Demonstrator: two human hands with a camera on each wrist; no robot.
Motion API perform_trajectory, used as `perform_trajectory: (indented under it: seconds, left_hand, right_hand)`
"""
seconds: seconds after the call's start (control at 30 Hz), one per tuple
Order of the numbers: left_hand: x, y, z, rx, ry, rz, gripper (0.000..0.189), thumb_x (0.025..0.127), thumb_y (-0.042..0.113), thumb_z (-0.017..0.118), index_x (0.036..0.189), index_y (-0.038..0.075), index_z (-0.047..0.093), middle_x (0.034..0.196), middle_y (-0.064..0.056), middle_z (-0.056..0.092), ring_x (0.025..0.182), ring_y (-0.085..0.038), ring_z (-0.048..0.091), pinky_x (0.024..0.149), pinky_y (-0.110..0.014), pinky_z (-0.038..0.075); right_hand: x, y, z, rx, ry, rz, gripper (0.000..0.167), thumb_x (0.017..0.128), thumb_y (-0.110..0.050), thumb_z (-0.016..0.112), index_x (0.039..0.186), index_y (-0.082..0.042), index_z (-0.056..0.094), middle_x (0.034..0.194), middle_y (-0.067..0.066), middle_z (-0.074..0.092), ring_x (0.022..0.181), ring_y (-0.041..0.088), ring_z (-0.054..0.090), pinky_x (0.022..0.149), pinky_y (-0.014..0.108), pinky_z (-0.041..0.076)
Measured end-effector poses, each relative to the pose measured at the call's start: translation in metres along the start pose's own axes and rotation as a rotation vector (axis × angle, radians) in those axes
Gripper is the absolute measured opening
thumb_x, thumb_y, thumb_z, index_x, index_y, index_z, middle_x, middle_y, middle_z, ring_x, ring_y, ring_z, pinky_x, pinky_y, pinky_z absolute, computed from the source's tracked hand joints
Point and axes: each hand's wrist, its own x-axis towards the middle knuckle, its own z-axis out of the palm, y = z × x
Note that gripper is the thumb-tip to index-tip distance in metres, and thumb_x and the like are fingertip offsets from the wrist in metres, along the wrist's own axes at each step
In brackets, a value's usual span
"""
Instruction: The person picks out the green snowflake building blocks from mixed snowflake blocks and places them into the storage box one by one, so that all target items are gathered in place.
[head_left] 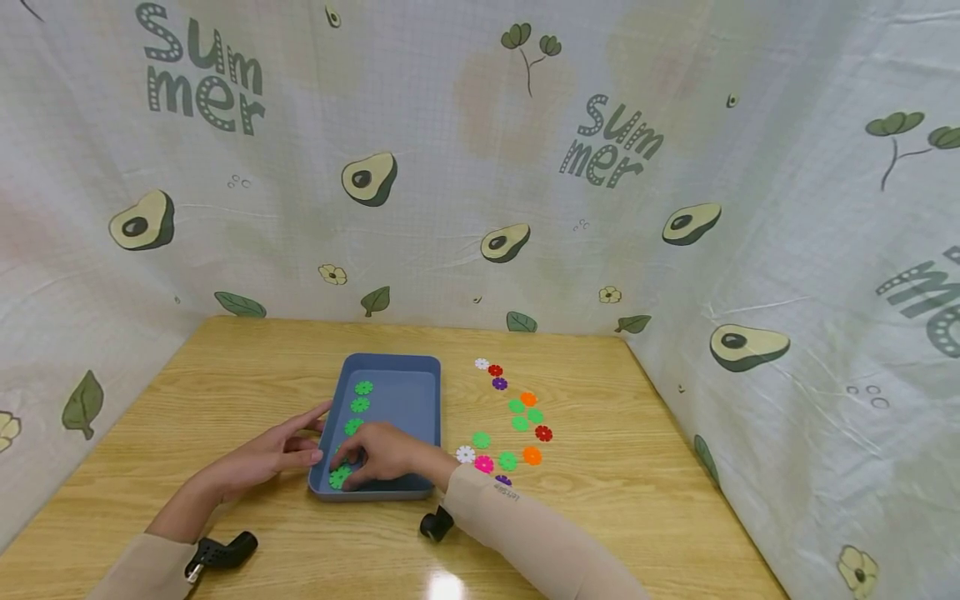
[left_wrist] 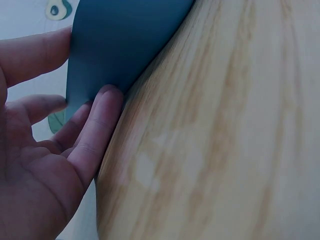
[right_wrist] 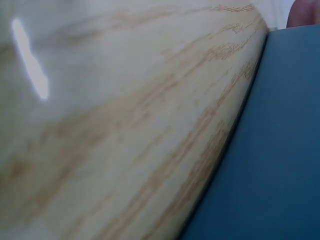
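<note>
A shallow blue-grey tray (head_left: 397, 392) lies on the wooden table. Down its left side runs a column of green flower-shaped discs (head_left: 363, 387). My right hand (head_left: 386, 454) reaches in over the front of the tray, thumb and fingers bent around a green disc (head_left: 340, 477) in the near left corner. It partly covers another green disc behind. My left hand (head_left: 262, 458) is at the tray's left side. In the left wrist view its fingers (left_wrist: 107, 112) touch the tray's outer wall (left_wrist: 120, 40). The right wrist view shows mostly the tray's wall (right_wrist: 265, 150) and a fingertip (right_wrist: 304, 12).
Right of the tray, loose flower-shaped discs lie scattered: white (head_left: 466, 454), pink (head_left: 483, 464), orange (head_left: 532, 455), red (head_left: 543, 433), purple (head_left: 499, 383) and several green ones (head_left: 507, 461). A patterned curtain (head_left: 450, 167) stands around the table (head_left: 600, 500).
</note>
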Motion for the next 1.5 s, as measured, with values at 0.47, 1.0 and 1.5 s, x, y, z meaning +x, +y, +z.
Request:
perform_trajectory:
  seconds: [0.47,1.0,1.5]
  left_hand:
    - [0.001,-0.002,-0.002,-0.015,-0.006,-0.005,0.081,0.111,0.020,0.060,0.173,0.014,0.008,0.155,-0.029,0.031,0.130,-0.035,0.051,0.095,-0.027,0.050]
    - [0.001,0.000,-0.002,-0.003,0.005,-0.006,0.081,0.110,0.021,0.060,0.173,0.013,0.010,0.156,-0.029,0.033,0.133,-0.038,0.050,0.096,-0.026,0.050]
    - [0.003,-0.003,0.000,-0.011,0.032,-0.033,0.082,0.109,0.022,0.064,0.173,0.016,0.012,0.158,-0.028,0.031,0.134,-0.039,0.050,0.096,-0.023,0.050]
  right_hand:
    - [-0.001,-0.001,-0.002,0.029,0.003,-0.006,0.030,0.092,-0.019,0.086,0.121,-0.014,0.081,0.106,-0.002,0.077,0.091,-0.003,0.062,0.079,0.007,0.045]
    - [-0.023,0.010,-0.015,0.092,-0.016,-0.123,0.038,0.096,-0.015,0.081,0.133,-0.007,0.074,0.126,0.007,0.071,0.103,0.005,0.066,0.085,0.010,0.051]
    - [-0.096,0.030,-0.046,0.158,0.124,-0.016,0.035,0.097,-0.017,0.082,0.131,-0.011,0.076,0.128,0.005,0.066,0.110,0.025,0.067,0.090,0.030,0.059]
